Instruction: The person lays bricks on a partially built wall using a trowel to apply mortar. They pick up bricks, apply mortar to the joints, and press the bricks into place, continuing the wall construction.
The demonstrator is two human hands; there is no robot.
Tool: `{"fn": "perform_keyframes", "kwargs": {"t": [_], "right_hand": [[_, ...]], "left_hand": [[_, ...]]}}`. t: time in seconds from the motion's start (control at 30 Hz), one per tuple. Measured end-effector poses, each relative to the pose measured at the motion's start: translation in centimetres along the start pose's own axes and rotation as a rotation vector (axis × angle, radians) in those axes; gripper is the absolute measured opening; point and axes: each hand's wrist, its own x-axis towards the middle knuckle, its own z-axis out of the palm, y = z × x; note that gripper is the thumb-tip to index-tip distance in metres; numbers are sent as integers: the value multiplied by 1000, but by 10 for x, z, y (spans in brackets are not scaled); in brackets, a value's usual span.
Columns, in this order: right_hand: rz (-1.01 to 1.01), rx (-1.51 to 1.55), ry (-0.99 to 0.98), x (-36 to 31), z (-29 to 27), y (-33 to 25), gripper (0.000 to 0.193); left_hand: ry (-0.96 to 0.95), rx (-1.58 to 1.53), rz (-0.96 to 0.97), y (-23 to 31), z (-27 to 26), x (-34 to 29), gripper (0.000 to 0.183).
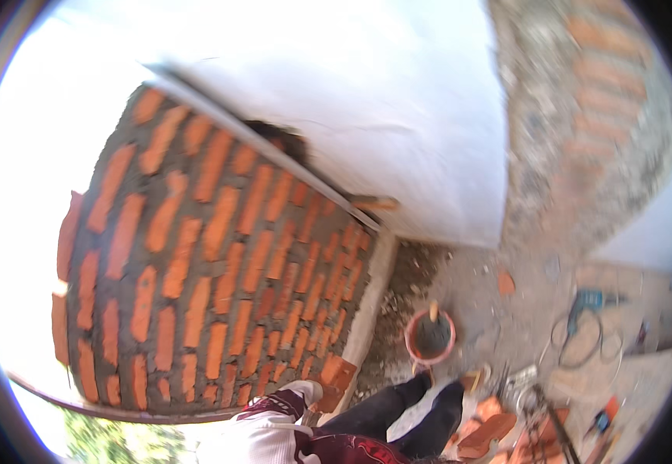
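So the left hand (311, 391) is sitting right up against an orange brick (337, 374), down by the lower right corner of the brick wall (220, 216). It's looking pretty blurry and its fingers aren't showing clearly, so I can't tell if it's gripping the brick or just resting there. I can't tell about the right hand either, as it's sitting out of view. The sleeve (278, 405) on the left arm is showing maroon and white.

The brick wall is running in rows with grey mortar between them, and a long straight bar (262, 145) is lying along its upper edge, next to a white wall (382, 116). A reddish bucket (411, 342) is standing just beyond the person's feet, holding grey stuff with a light-coloured handle (433, 311) sticking out. Over to the right, a blue drill (583, 300) is lying on the ground near its looped cord (600, 338), and more bricks (489, 435) are lying beside the legs (436, 417).
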Motion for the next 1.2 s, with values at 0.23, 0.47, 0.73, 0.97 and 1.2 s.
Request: {"fn": "perform_keyframes", "kwargs": {"t": [0.23,0.47,0.73,0.97,1.2], "right_hand": [[13,47,-567,-109,189,-69,84],[-307,-346,-713,-118,319,-133,76],[-16,107,-866,-128,484,-81,63],[25,-107,-1181,-147,631,-137,55],[26,-253,-1612,-196,769,-173,68]], "left_hand": [[-23,-235,40,5,-5,-21,73],[2,-423,55,-22,-24,-33,73],[-5,-537,-20,-58,-14,-51,73],[-33,-661,-176,-68,28,-88,73],[5,-855,-376,-1,92,-149,73]]}}
